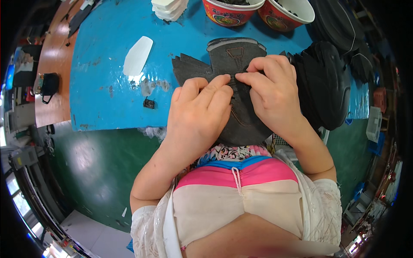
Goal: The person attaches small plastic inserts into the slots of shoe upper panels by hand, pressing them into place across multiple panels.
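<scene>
A flat dark grey shoe upper point(234, 124) with brown stitching lies at the table's front edge, its lower end hanging toward my lap. My left hand point(200, 105) is closed over its left side, thumb and fingertip pinching near the middle of the upper. From the other side, my right hand point(275, 92) pinches at almost the same spot, close to a stitched triangle mark. Whatever thin, dark piece lies between the right fingertips is too small to make out. More dark pieces point(191, 69) fan out under the upper on its left.
On the blue-covered table point(103, 86) lie a white oval sheet point(138, 56) and a small black piece point(149, 103). White pads point(169, 9) are stacked at the back, beside red-and-white tubs point(232, 13) holding dark bits. Stacked black uppers point(325, 86) stand at my right.
</scene>
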### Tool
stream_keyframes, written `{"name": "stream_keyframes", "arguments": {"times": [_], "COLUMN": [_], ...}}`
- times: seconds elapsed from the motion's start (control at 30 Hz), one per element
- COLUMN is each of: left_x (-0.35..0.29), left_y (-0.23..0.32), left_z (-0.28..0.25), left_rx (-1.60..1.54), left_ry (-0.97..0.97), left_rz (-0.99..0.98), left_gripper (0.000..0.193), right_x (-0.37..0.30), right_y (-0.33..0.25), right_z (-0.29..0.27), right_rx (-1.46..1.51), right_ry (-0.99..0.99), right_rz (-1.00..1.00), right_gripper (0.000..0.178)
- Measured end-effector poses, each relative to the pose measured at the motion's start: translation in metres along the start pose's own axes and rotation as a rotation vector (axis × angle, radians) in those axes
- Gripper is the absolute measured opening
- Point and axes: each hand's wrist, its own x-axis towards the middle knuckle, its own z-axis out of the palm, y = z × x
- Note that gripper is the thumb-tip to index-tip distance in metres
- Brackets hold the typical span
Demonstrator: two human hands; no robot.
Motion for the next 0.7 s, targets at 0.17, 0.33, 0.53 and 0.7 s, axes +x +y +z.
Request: {"name": "stream_keyframes", "arguments": {"times": [0.17, 0.33, 0.53, 0.7], "left_x": [-0.001, -0.005, -0.027, -0.055], "left_y": [0.000, -0.005, -0.010, -0.002], "left_z": [0.001, 0.004, 0.002, -0.006], "left_rx": [-0.049, -0.043, -0.075, -0.287], "left_ry": [0.020, 0.062, 0.265, 0.347], "left_rz": [-0.014, 0.047, 0.046, -0.133], "left_gripper": [0.030, 0.029, 0.031, 0.025], "right_x": [-0.004, -0.007, -0.047, -0.073], "right_y": [0.002, 0.002, -0.007, -0.022], "right_z": [0.004, -0.005, -0.043, -0.048], "right_rx": [-0.077, -0.049, 0.131, -0.018], "right_ry": [0.015, 0.138, 0.120, -0.149], "right_rz": [-0.009, 0.028, 0.334, -0.051], "right_gripper": [0.014, 0.023, 0.042, 0.055]}}
